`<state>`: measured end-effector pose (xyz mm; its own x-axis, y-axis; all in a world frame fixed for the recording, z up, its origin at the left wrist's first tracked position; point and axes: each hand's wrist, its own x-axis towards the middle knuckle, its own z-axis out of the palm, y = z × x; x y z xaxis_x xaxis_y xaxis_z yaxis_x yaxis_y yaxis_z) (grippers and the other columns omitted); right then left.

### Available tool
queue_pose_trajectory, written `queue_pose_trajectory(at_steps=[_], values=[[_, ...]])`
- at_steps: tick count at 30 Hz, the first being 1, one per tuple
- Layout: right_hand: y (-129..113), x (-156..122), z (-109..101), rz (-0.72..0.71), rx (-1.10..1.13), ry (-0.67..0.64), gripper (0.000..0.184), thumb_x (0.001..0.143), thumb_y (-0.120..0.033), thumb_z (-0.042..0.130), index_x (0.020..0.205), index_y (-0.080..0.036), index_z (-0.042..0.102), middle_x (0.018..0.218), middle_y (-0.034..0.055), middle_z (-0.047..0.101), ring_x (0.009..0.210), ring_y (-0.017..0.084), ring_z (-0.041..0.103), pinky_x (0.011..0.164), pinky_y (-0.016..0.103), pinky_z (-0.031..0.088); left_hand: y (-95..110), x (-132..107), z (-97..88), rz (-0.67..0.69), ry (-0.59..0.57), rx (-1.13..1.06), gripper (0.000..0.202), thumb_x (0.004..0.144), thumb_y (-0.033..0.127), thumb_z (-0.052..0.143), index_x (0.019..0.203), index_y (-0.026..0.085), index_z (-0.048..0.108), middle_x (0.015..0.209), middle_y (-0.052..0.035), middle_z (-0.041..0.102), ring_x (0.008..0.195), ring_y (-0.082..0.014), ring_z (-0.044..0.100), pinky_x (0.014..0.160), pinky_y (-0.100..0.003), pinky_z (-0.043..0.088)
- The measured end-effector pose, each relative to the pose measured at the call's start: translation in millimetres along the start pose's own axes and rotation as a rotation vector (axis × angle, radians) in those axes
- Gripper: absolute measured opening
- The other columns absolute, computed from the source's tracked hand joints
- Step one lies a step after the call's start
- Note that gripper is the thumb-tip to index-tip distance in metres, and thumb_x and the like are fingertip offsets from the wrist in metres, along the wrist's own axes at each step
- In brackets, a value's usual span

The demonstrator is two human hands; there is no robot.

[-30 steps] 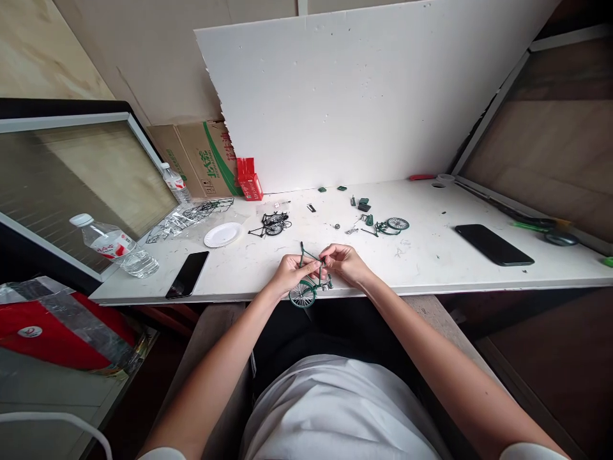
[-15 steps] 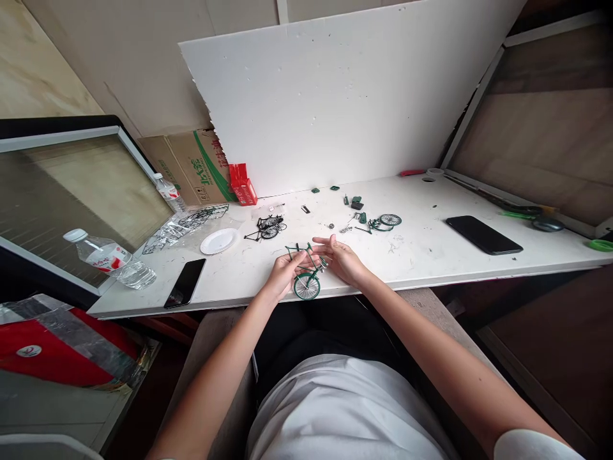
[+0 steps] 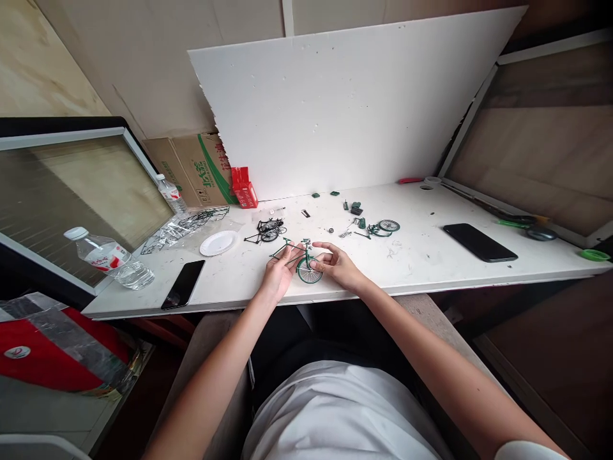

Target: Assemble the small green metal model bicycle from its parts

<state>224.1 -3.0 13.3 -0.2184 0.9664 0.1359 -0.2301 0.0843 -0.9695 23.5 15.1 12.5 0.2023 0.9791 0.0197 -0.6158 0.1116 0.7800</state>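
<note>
A small green model bicycle [image 3: 307,269], a thin frame with one spoked wheel, rests low on the white table [image 3: 431,259] near its front edge. My left hand [image 3: 278,273] grips the frame from the left, fingers along the green bars. From the right, my right hand [image 3: 338,264] has thumb and curled fingers on the wheel, with the index finger stretched out above it. Loose green parts and a second green wheel [image 3: 385,226] lie further back to the right. A black model bicycle [image 3: 268,230] stands behind my left hand.
A paper plate [image 3: 218,243], plastic bags of parts [image 3: 184,223], a dark phone [image 3: 183,283] and a water bottle [image 3: 109,259] are on the left. Another phone [image 3: 479,242] lies at right. A white foam board [image 3: 345,102], red box [image 3: 244,185] and cardboard carton [image 3: 201,167] stand behind.
Both hands carried the green bicycle from over the table's front edge further in and set it lower. The right hand opened briefly, then closed on the wheel.
</note>
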Motion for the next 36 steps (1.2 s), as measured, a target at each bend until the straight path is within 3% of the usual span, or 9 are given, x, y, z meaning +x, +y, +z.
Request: queue_pose_trajectory(at_steps=[4, 9, 13, 18, 21, 24, 27, 30, 36], values=[[8.1, 4.6, -1.1, -0.068, 0.135, 0.206, 0.069, 0.068, -0.045, 0.096, 0.125, -0.024, 0.063, 0.075, -0.0061, 0.066, 0.069, 0.013, 0.06, 0.073, 0.03, 0.048, 1.5, -1.9, 1.1, -0.019, -0.009, 0.004, 0.025, 0.083, 0.026, 0.085, 0.105, 0.016, 0.078, 0.126, -0.0135, 0.077, 0.132, -0.0282, 0.066, 0.113, -0.038, 0.048], [15.4, 8.7, -4.2, -0.145, 0.19, 0.391, 0.067, 0.067, -0.046, 0.095, 0.121, -0.026, 0.06, 0.076, -0.0057, 0.063, 0.077, 0.016, 0.063, 0.074, 0.03, 0.048, -0.1, -2.7, 1.4, -0.052, -0.016, 0.058, 0.031, 0.086, 0.04, 0.081, 0.102, 0.014, 0.081, 0.116, -0.0144, 0.078, 0.112, -0.0244, 0.072, 0.098, -0.034, 0.051], [17.8, 10.2, -5.6, -0.176, 0.164, 0.413, 0.063, 0.069, -0.046, 0.093, 0.119, -0.025, 0.061, 0.07, -0.0083, 0.055, 0.072, 0.014, 0.058, 0.072, 0.029, 0.046, -0.1, -6.7, 4.1, -0.005, -0.033, 0.131, 0.025, 0.08, 0.036, 0.089, 0.091, 0.015, 0.081, 0.104, -0.0115, 0.079, 0.097, -0.0203, 0.071, 0.092, -0.033, 0.05], [22.8, 11.1, -4.6, -0.183, 0.084, 0.419, 0.061, 0.075, -0.051, 0.088, 0.123, -0.026, 0.059, 0.081, -0.0041, 0.062, 0.079, 0.016, 0.061, 0.076, 0.031, 0.049, 2.9, -12.0, 8.4, -0.018, -0.098, 0.195, 0.029, 0.073, 0.033, 0.096, 0.09, 0.015, 0.082, 0.104, -0.0094, 0.077, 0.086, -0.0156, 0.068, 0.09, -0.032, 0.048], [16.6, 11.4, -11.3, -0.216, -0.118, 0.456, 0.053, 0.087, -0.058, 0.075, 0.126, -0.024, 0.061, 0.104, 0.006, 0.07, 0.096, 0.022, 0.065, 0.084, 0.036, 0.052, 3.0, -10.8, 6.4, -0.027, -0.107, 0.188, 0.03, 0.073, 0.034, 0.096, 0.092, 0.015, 0.082, 0.106, -0.0089, 0.077, 0.089, -0.0153, 0.068, 0.091, -0.031, 0.049], [-0.8, 9.3, -35.4, -0.291, -0.523, 0.484, 0.044, 0.102, -0.055, 0.053, 0.128, -0.021, 0.064, 0.136, 0.0161, 0.065, 0.115, 0.029, 0.063, 0.094, 0.045, 0.053, 1.8, -8.4, 2.9, -0.017, -0.089, 0.154, 0.029, 0.074, 0.033, 0.096, 0.092, 0.016, 0.082, 0.107, -0.0076, 0.076, 0.09, -0.0141, 0.067, 0.091, -0.03, 0.049], [-17.8, 4.4, -73.1, -0.333, -0.917, 0.505, 0.05, 0.103, -0.038, 0.051, 0.149, -0.018, 0.052, 0.14, 0.0193, 0.065, 0.133, 0.036, 0.054, 0.111, 0.056, 0.044, 0.6, -7.1, 1.0, -0.005, -0.092, 0.146, 0.027, 0.074, 0.029, 0.096, 0.091, 0.016, 0.081, 0.109, -0.007, 0.076, 0.092, -0.0135, 0.068, 0.09, -0.028, 0.049], [-22.2, -0.2, -105.3, -0.248, -1.242, 0.499, 0.062, 0.099, -0.025, 0.048, 0.16, -0.012, 0.04, 0.147, 0.023, 0.062, 0.144, 0.044, 0.04, 0.112, 0.064, 0.039, -0.8, -6.2, -0.5, -0.006, -0.102, 0.155, 0.025, 0.075, 0.026, 0.095, 0.093, 0.016, 0.081, 0.112, -0.008, 0.076, 0.094, -0.0143, 0.068, 0.092, -0.029, 0.049], [-11.6, -2.3, -117.5, -0.204, -1.399, 0.451, 0.059, 0.099, -0.021, 0.043, 0.157, -0.011, 0.043, 0.135, 0.022, 0.071, 0.136, 0.045, 0.042, 0.104, 0.062, 0.043, -3.1, -4.7, -3.7, -0.01, -0.111, 0.169, 0.026, 0.078, 0.025, 0.093, 0.098, 0.013, 0.081, 0.113, -0.0112, 0.076, 0.098, -0.0159, 0.07, 0.094, -0.03, 0.047]])
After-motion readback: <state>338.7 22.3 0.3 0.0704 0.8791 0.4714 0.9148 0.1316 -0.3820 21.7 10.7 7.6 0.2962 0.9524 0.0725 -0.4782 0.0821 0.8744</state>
